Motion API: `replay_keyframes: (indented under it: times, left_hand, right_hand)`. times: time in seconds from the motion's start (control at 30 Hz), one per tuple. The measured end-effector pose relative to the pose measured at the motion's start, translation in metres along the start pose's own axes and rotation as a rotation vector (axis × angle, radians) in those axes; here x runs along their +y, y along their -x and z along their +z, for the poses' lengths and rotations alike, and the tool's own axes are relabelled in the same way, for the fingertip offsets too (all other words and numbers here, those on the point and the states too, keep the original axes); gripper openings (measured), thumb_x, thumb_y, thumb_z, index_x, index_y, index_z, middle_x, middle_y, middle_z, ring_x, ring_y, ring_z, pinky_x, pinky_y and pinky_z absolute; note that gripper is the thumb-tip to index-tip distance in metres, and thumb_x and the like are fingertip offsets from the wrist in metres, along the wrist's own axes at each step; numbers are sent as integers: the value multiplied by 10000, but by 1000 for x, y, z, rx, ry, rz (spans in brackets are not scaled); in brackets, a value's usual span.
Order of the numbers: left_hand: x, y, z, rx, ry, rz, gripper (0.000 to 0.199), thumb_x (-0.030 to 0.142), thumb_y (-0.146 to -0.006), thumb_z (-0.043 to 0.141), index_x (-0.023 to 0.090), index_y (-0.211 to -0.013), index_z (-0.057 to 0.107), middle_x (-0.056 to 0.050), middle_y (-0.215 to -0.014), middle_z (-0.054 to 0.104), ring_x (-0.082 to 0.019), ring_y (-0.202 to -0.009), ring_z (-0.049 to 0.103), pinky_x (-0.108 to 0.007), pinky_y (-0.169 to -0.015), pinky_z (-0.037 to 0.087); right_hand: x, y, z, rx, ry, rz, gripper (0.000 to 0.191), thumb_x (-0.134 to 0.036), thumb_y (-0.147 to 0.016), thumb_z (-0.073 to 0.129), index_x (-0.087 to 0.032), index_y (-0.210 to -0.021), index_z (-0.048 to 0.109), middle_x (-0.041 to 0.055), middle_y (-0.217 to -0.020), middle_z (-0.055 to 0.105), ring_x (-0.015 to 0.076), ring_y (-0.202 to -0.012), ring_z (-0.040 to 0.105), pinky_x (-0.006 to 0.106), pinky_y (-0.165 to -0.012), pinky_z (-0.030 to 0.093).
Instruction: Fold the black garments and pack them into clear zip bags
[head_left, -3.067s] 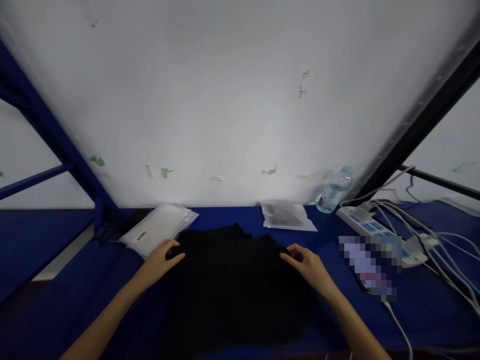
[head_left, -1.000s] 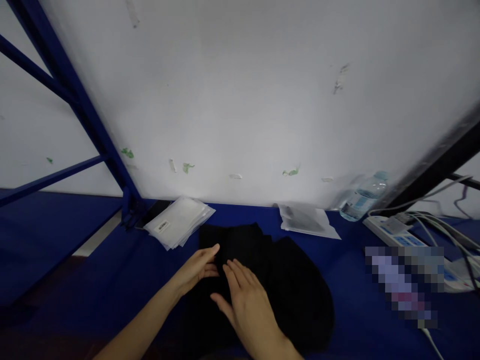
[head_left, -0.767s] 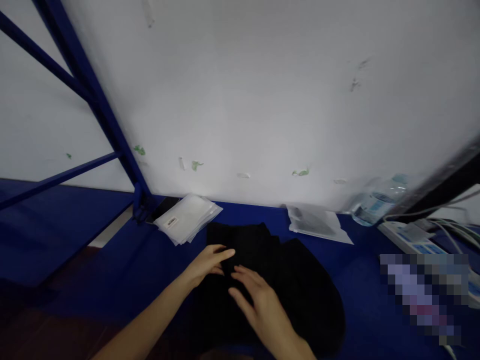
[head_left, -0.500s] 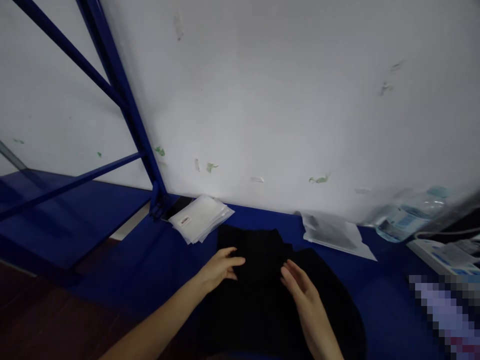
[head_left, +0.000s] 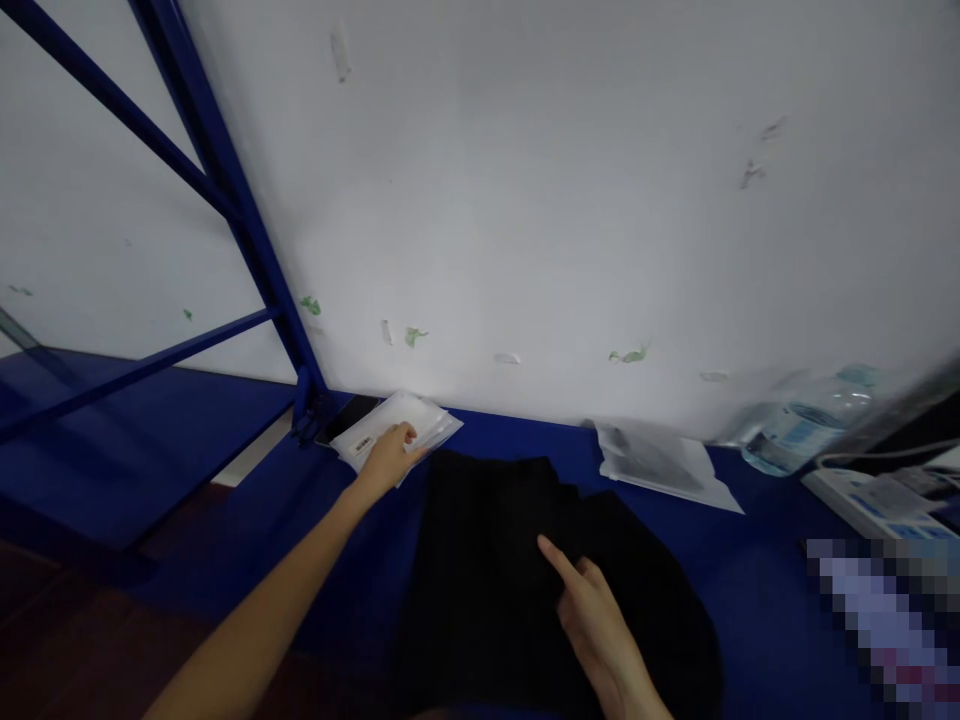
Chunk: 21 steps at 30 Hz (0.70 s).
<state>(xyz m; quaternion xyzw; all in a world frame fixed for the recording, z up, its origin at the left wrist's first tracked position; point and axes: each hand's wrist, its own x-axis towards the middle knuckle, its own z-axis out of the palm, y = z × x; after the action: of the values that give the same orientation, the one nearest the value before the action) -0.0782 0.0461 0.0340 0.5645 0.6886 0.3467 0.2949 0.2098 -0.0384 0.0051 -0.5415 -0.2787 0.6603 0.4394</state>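
Note:
My left hand [head_left: 390,455] is over a stack of white plastic bags [head_left: 431,415], its thumb and curled fingers apart at the top bag. Whether any fingertip grips the bag cannot be made out. A barcode label shows on the stack beside the hand. My right hand [head_left: 596,610] lies on a black garment [head_left: 487,560], index finger stretched out and the other fingers loosely bent, nothing held. The garment is spread over the blue table in front of me, its folds hard to tell in the dark cloth.
A filled white plastic bag [head_left: 667,465] lies against the wall [head_left: 525,200]. To its right are a large clear bottle [head_left: 806,425] and a white box-like object [head_left: 862,500] with a cable. A dark flat object [head_left: 349,415] sits behind the stack, near a blue metal frame [head_left: 255,240].
My left hand has left the black garment and moved up and left to the bag stack. My right hand stays at the garment, index finger now extended. The view has shifted slightly.

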Motion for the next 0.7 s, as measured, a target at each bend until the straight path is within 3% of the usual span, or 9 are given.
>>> replay_keyframes:
  times: [0.1,0.2,0.27,0.43,0.57,0.7]
  left_hand:
    - [-13,-23,-14,30,-171,-5,191,271,-780,692,160,-921,626,-74,-1015,629,-263,-1020,577,-388,-888,452]
    - [-21,-27,-12,16,-279,-31,264,309,-899,606,156,-1115,601,-82,-1140,613,-225,-992,610,-414,-851,509]
    - [-23,-26,-9,19,-322,-45,317,321,-930,570,168,-1207,557,-87,-1209,585,-220,-997,617,-425,-832,529]
    - [-17,-21,-12,77,-350,-29,329,323,-925,578,170,-1215,551,-90,-1218,580,-222,-1006,615,-429,-834,529]
    - [5,1,-13,127,-270,65,154,241,-896,562,136,-982,636,-54,-964,646,-207,-909,608,-368,-818,489]
    - [29,47,17,-10,-82,189,120,256,-815,555,183,-772,640,19,-688,603,-167,-699,561,-279,-685,439]
  right_hand:
    - [-10,9,6,-40,-90,29,328,-434,-682,777,-197,-873,654,66,-949,744,259,-1003,678,307,-805,564]
    - [-18,15,11,-85,-110,29,398,-432,-706,760,-199,-1016,672,66,-1023,737,252,-1026,669,289,-766,563]
    - [-18,15,12,-75,-101,22,389,-426,-705,761,-208,-1017,679,58,-1007,742,250,-994,681,284,-743,561]
    - [-10,9,7,-31,-113,-2,337,-432,-694,769,-222,-939,675,39,-887,753,243,-893,703,286,-691,554]
    - [-23,14,-5,30,-135,-46,299,-406,-661,800,-224,-851,658,18,-791,738,223,-806,701,274,-649,542]
    - [-38,25,-13,68,-244,-57,283,-362,-630,833,-236,-666,582,-41,-636,679,163,-654,670,247,-616,530]
